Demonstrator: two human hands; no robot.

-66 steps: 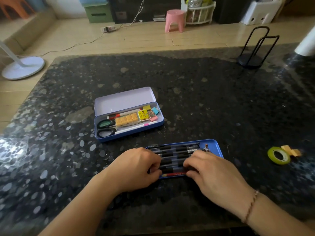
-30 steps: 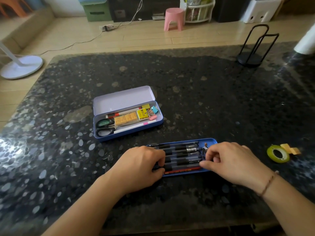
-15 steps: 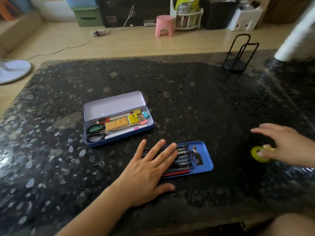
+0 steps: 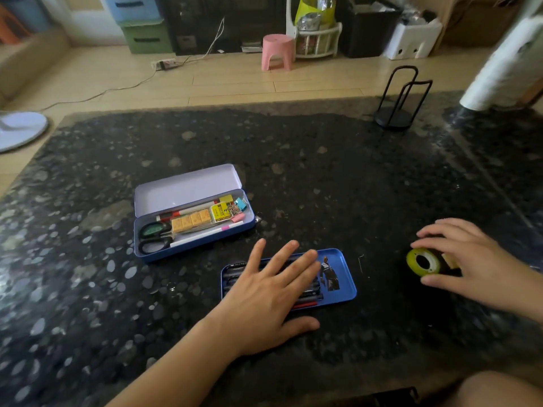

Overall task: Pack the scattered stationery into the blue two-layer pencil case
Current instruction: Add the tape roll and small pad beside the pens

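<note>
Head view: left hand [image 4: 264, 298] lies flat, fingers spread, over the pens in the blue tray [image 4: 342, 277]; the pencil case [image 4: 191, 227] sits open just beyond it. Right hand [image 4: 467, 259], well right of the tray, curls its fingers round the yellow-green tape roll [image 4: 423, 261], tipped on edge. The roll looks light, stiff and likely to roll off, so pinch it across the rim.

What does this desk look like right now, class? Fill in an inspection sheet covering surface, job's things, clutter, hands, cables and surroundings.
Surface: dark speckled stone table.
Job's things: open blue pencil case holding scissors, erasers and clips; blue tray of pens; yellow tape roll.
Clutter: black wire stand, white roll.
Hands: left hand lies flat on the tray's pens; right hand curls round the tape roll.
Cables: power strip and lead on the floor.
Surroundings: pink stool, green drawer, fan base.
</note>
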